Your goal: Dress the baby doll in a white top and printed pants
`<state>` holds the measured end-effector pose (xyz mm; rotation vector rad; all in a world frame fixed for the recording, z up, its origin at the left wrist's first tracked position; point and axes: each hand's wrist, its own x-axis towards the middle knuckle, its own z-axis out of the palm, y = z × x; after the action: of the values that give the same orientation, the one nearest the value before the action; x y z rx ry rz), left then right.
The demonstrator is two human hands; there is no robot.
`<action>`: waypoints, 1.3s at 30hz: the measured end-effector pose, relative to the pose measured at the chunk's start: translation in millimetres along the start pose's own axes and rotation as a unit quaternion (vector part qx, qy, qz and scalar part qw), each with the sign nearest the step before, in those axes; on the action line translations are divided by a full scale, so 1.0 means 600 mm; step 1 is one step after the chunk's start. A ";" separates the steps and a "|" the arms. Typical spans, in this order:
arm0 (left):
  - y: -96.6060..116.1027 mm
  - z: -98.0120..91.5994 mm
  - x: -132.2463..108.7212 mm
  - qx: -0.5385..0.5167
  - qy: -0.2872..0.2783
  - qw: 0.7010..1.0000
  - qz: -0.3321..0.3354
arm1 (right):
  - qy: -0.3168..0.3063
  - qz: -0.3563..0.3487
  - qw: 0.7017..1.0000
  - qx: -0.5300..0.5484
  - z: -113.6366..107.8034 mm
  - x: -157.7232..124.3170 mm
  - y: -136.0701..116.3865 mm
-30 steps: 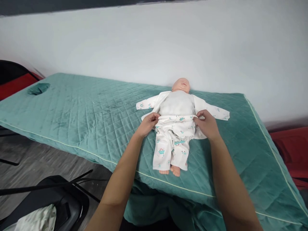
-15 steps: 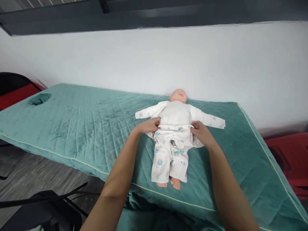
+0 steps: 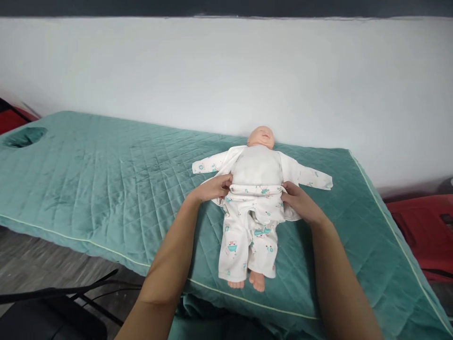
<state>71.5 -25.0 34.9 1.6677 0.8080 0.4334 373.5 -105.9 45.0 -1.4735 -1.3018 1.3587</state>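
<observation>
A baby doll (image 3: pixel 262 137) lies on its back on the green quilted bed cover, its head toward the wall and its bare feet toward me. It wears a white printed jacket (image 3: pixel 313 178) lying open at the front, sleeves spread to both sides. White printed pants (image 3: pixel 233 245) cover its legs, with the waistband across the belly. My left hand (image 3: pixel 214 187) is closed on the waistband at the doll's left-of-picture side. Opposite it, my right hand (image 3: pixel 299 200) pinches the other end of the waistband. The fingertips of both hands are partly hidden by cloth.
The green bed cover (image 3: pixel 106 189) has a face hole (image 3: pixel 24 137) at the far left. A white wall (image 3: pixel 177 75) runs behind. A red chair (image 3: pixel 423 231) stands at the right, and a black chair (image 3: pixel 53 316) at the lower left.
The view has tilted down and come slightly closer. Both hands remain at the pants' waistband, and the doll lies in the same pose.
</observation>
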 end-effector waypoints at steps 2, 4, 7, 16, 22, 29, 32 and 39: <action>-0.004 0.003 -0.002 -0.040 -0.003 0.999 0.001 | 0.009 -0.002 1.000 0.000 0.003 -0.003 -0.003; -0.008 0.005 -0.004 -0.075 0.009 0.997 0.012 | 0.007 0.001 1.000 -0.001 0.001 -0.006 -0.006; -0.012 0.008 -0.007 -0.102 0.037 0.994 0.019 | -0.006 -0.001 1.000 -0.001 -0.008 -0.009 -0.006; -0.014 0.015 -0.011 -0.133 0.102 0.984 0.062 | -0.015 -0.008 1.000 0.001 -0.022 -0.004 0.017; -0.014 0.015 -0.011 -0.141 0.089 0.985 0.043 | 0.042 0.001 0.999 -0.013 -0.009 0.001 0.012; -0.015 0.018 -0.006 -0.168 0.125 0.977 0.030 | 0.119 -0.034 0.986 -0.114 0.001 0.017 0.027; -0.019 0.020 0.001 -0.196 0.160 0.967 0.039 | 0.169 -0.056 0.962 -0.207 0.004 0.024 0.034; -0.026 0.028 0.020 -0.255 0.249 0.934 0.035 | 0.194 -0.043 0.941 -0.275 0.008 0.037 0.031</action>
<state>86.9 -26.9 14.2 1.1095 0.9041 1.0520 370.7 -89.3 21.0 -1.9056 -1.5212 0.6106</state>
